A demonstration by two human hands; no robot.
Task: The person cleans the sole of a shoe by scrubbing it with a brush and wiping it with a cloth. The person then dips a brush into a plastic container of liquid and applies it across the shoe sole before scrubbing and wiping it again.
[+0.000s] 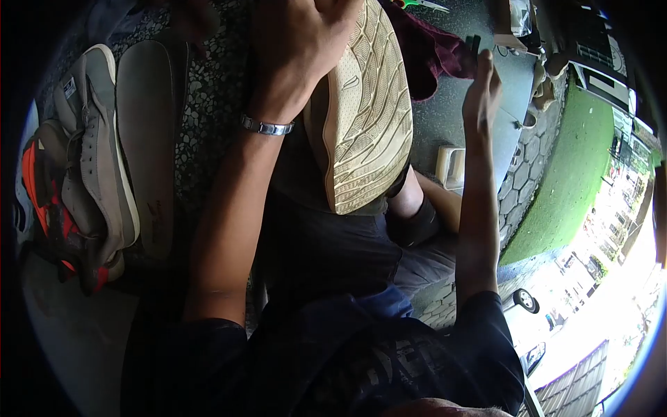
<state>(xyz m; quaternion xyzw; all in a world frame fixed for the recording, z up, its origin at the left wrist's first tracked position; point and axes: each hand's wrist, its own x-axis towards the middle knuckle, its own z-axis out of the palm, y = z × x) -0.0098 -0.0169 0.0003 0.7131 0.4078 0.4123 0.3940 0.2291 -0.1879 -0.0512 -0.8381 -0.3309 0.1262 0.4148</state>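
A shoe (372,118) with a cream, wavy-patterned sole is tilted up above the lap, its sole facing the camera. My left hand (309,42), with a metal band at the wrist, is closed on the shoe's upper left side; its fingertips are partly cut off by the frame's top edge. Off to the right, apart from the shoe, my right hand (483,94) is closed around a small dark object (474,46), mostly hidden by the fingers. A maroon cloth (438,55) lies between the shoe and my right hand, reaching close to the fingers.
Grey lace-up shoes (97,153), a grey insole (144,139) and an orange-and-dark shoe (43,187) lie at the left. Green-handled scissors (424,5) are at the top. A whitish plastic container (451,167) stands beside the right forearm. Paving and green ground extend at the right.
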